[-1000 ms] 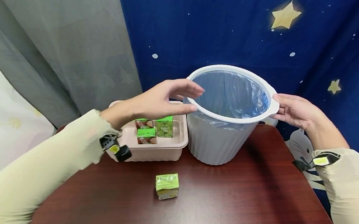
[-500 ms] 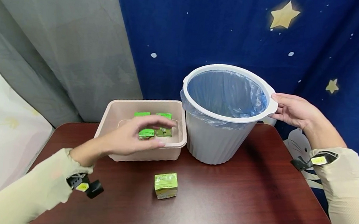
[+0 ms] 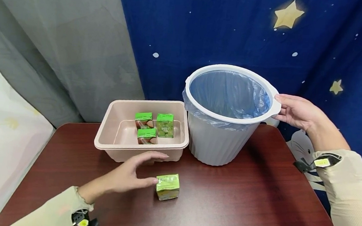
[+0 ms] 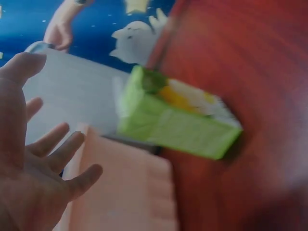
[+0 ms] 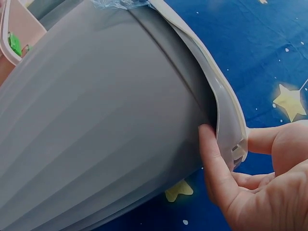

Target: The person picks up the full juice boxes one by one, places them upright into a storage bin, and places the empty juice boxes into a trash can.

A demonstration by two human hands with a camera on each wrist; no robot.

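Note:
A small green drink carton (image 3: pixel 168 187) stands on the table. Just left of it is my left hand (image 3: pixel 125 177), thumb and fingers spread apart with nothing between them. In the left wrist view a gap shows between that hand and the carton (image 4: pixel 180 118). My right hand (image 3: pixel 300 111) holds the white rim handle of a grey ribbed trash can (image 3: pixel 218 145). From the right wrist view, the thumb lies outside the rim and a fingertip (image 5: pixel 207 132) reaches under it against the can's wall. A clear bluish bag (image 3: pixel 228 92) lines the can.
A pale pink plastic bin (image 3: pixel 109 144) sits left of the trash can, close against it. Inside are two brown-and-green cartons (image 3: pixel 147 136) and a green carton (image 3: pixel 165 125). Behind the dark red table (image 3: pixel 240 213) hang grey and blue star-patterned curtains (image 3: pixel 241 28).
My left hand has drawn back from beside the trash can's rim, passed over the pink bin, and come down beside the green carton. The right hand keeps its hold on the can's rim.

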